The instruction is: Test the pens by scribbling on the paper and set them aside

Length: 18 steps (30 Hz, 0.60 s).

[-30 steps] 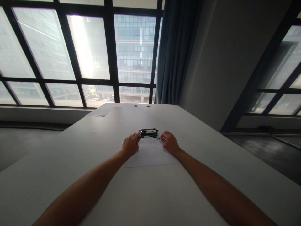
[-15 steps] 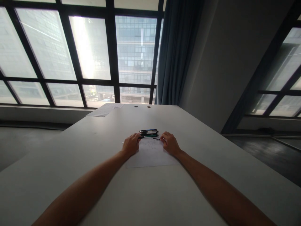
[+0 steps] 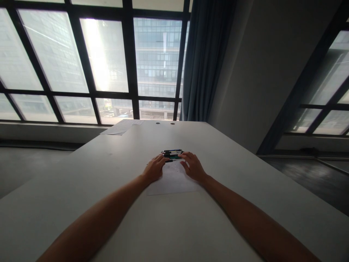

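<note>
My left hand is closed on a pen, whose dark part shows at the fingertips while a thin end pokes out on the hand's far left side. My right hand is at the right end of the pens, its fingers stretched forward and its thumb held apart from them. A row of several pens, dark, white and green, lies side by side just beyond both hands. Beneath the hands is a white sheet of paper with small scribbled marks near its top. The right fingers partly cover the nearest pens.
The long white table stretches away toward the window. More paper sheets lie at its far left corner. Two round inserts sit near the far edge. A blue curtain hangs behind the table.
The thin dark piece that my right hand pinched no longer shows there. My right hand has moved slightly left and forward, its thumb and fingers parting. My left hand has shifted slightly right.
</note>
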Each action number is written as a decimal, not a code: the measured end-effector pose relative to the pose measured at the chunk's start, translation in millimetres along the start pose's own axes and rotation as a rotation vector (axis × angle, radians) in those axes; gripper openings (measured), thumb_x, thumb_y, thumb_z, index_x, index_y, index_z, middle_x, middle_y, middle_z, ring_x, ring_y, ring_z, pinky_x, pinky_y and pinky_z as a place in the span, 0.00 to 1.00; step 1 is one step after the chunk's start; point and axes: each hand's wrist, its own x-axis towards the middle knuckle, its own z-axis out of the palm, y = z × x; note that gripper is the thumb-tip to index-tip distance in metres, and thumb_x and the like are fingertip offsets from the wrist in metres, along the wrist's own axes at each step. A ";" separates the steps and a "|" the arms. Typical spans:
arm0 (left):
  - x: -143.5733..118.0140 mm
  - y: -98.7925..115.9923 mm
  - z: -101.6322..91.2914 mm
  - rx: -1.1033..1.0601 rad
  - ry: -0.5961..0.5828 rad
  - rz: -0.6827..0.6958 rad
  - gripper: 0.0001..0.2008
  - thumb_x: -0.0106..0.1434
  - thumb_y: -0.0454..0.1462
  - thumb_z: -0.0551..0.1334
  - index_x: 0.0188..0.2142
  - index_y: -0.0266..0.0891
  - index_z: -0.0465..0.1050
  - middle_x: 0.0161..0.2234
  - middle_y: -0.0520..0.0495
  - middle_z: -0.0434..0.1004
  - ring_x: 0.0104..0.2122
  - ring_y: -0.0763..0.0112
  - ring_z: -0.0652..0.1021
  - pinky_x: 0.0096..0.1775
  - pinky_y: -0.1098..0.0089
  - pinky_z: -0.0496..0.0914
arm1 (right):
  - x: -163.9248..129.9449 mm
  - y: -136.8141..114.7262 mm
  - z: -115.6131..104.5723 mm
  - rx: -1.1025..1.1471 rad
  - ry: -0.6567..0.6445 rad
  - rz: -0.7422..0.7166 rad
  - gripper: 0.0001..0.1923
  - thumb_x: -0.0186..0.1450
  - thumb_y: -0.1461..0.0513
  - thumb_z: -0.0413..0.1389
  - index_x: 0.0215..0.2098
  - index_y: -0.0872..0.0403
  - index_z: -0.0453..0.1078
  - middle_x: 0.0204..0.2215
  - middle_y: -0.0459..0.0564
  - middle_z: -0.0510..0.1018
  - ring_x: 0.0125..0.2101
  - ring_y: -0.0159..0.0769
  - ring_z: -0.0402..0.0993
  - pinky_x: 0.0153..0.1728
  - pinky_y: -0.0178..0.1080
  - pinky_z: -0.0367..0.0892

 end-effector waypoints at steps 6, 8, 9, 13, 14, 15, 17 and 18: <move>-0.4 -1.2 1.4 -0.011 0.016 -0.020 0.17 0.65 0.28 0.53 0.51 0.39 0.69 0.51 0.40 0.73 0.54 0.60 0.72 0.53 0.57 0.72 | -3.9 15.9 2.5 -0.133 -0.117 0.232 0.13 0.65 0.64 0.53 0.47 0.53 0.73 0.48 0.55 0.72 0.48 0.43 0.67 0.47 0.45 0.59; -0.1 -0.6 1.3 0.003 0.009 -0.018 0.17 0.65 0.28 0.53 0.50 0.39 0.69 0.51 0.39 0.73 0.54 0.59 0.71 0.53 0.57 0.72 | -4.7 19.2 2.9 -0.170 -0.178 0.246 0.12 0.64 0.64 0.55 0.44 0.52 0.75 0.51 0.54 0.72 0.50 0.44 0.65 0.49 0.46 0.58; 0.2 -0.2 1.1 0.011 0.005 -0.018 0.16 0.64 0.28 0.54 0.50 0.39 0.70 0.51 0.39 0.73 0.54 0.59 0.71 0.52 0.56 0.72 | -4.8 19.7 3.3 -0.185 -0.199 0.247 0.12 0.64 0.64 0.55 0.44 0.52 0.76 0.52 0.54 0.71 0.51 0.44 0.64 0.50 0.46 0.57; 1.1 1.2 0.3 0.042 -0.026 -0.021 0.15 0.64 0.28 0.54 0.48 0.40 0.71 0.50 0.40 0.74 0.54 0.58 0.72 0.51 0.55 0.72 | -4.0 18.1 4.6 -0.208 -0.259 0.240 0.10 0.64 0.63 0.55 0.41 0.50 0.78 0.55 0.53 0.70 0.53 0.45 0.62 0.52 0.47 0.56; 1.3 1.6 0.0 0.048 -0.035 -0.023 0.15 0.64 0.28 0.54 0.48 0.40 0.71 0.50 0.40 0.74 0.54 0.58 0.72 0.51 0.55 0.72 | -3.8 17.7 4.8 -0.205 -0.264 0.244 0.10 0.64 0.63 0.55 0.40 0.50 0.78 0.55 0.53 0.70 0.54 0.44 0.61 0.52 0.47 0.55; 1.5 2.1 -0.4 0.051 -0.043 -0.024 0.15 0.64 0.28 0.55 0.48 0.40 0.71 0.50 0.41 0.74 0.54 0.57 0.72 0.50 0.55 0.72 | -3.6 17.5 4.9 -0.201 -0.264 0.248 0.09 0.64 0.63 0.55 0.39 0.50 0.78 0.55 0.52 0.70 0.54 0.44 0.61 0.52 0.47 0.55; 1.8 3.1 -1.2 0.055 -0.046 -0.028 0.15 0.64 0.28 0.55 0.48 0.40 0.71 0.49 0.41 0.75 0.54 0.57 0.72 0.50 0.55 0.72 | -3.5 17.7 5.0 -0.185 -0.262 0.259 0.08 0.64 0.63 0.55 0.37 0.51 0.78 0.54 0.52 0.70 0.54 0.44 0.62 0.52 0.46 0.55; 1.9 3.6 -1.5 0.054 -0.045 -0.027 0.15 0.64 0.28 0.55 0.48 0.40 0.72 0.49 0.41 0.75 0.54 0.57 0.72 0.50 0.55 0.72 | -3.5 17.9 4.8 -0.175 -0.262 0.263 0.08 0.63 0.63 0.56 0.36 0.51 0.77 0.54 0.52 0.70 0.54 0.44 0.62 0.53 0.46 0.55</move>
